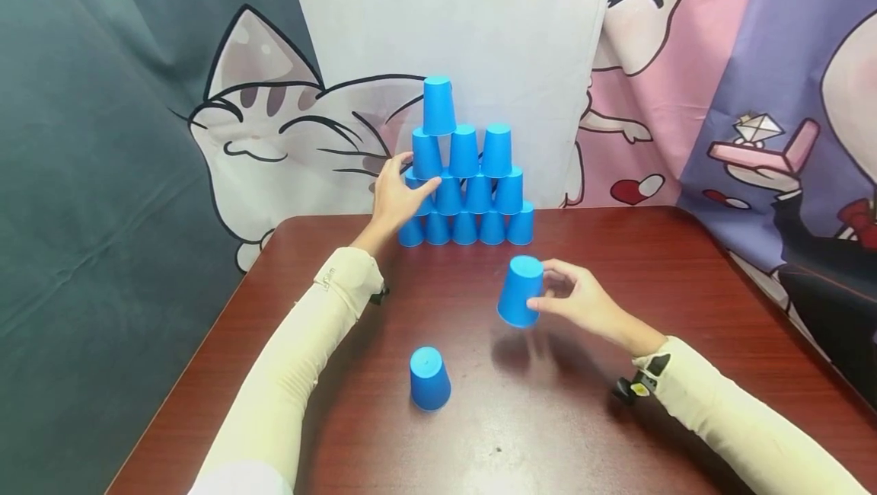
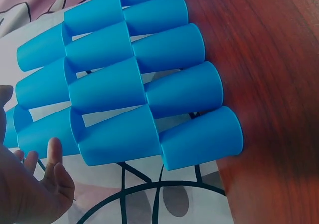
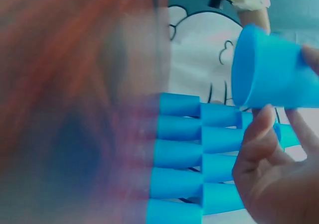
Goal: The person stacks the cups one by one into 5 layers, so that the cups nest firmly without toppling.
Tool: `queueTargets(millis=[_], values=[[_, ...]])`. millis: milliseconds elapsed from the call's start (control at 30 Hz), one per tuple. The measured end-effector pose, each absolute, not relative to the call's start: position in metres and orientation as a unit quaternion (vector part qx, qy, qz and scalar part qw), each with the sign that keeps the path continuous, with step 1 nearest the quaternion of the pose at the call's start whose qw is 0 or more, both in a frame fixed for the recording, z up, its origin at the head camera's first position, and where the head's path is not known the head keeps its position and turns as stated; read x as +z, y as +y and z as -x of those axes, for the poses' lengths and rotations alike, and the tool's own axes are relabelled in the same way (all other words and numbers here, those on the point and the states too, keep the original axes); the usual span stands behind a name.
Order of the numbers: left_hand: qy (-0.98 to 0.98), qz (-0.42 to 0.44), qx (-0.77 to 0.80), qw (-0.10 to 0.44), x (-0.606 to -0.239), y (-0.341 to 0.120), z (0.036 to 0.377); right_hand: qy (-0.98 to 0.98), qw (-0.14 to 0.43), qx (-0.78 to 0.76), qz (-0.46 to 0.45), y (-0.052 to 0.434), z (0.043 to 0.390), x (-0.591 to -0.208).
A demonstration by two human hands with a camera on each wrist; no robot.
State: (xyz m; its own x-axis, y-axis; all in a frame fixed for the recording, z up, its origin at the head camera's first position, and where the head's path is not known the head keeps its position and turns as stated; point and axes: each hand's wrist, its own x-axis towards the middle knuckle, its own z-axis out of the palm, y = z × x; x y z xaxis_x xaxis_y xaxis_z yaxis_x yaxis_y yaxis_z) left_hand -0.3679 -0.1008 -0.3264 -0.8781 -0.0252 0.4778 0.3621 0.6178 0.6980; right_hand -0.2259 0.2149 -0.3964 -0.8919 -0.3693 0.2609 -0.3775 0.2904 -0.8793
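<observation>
A pyramid of upside-down blue plastic cups [image 1: 478, 194] stands at the back of the table. Its third row has three cups, and a single top cup [image 1: 439, 106] sits over the left pair. My left hand [image 1: 397, 194] is at the pyramid's left side, thumb and fingers spread beside the third row's left cup [image 2: 47, 132]. Over the table, my right hand [image 1: 582, 301] pinches another blue cup [image 1: 522, 293] by its side, mouth down, its shadow on the wood below. Nearer the front, a lone blue cup [image 1: 430, 382] stands upside down.
The dark red wooden table [image 1: 342, 434] ends right behind the pyramid. A cloth backdrop [image 1: 521, 38] with cartoon figures hangs close behind it.
</observation>
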Motion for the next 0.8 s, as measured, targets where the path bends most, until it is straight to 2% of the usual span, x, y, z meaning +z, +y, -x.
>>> queueTargets(millis=[300,800], values=[[-0.861,0.097,-0.452,0.212,-0.331,-0.102,0.363,-0.822,0.025,0.551,-0.141,0.205,0.254,-0.361],[-0.847,0.107,-0.482,0.195,-0.331,-0.1,0.357,-0.826,0.061,0.554,-0.083,0.172,0.302,-0.304]])
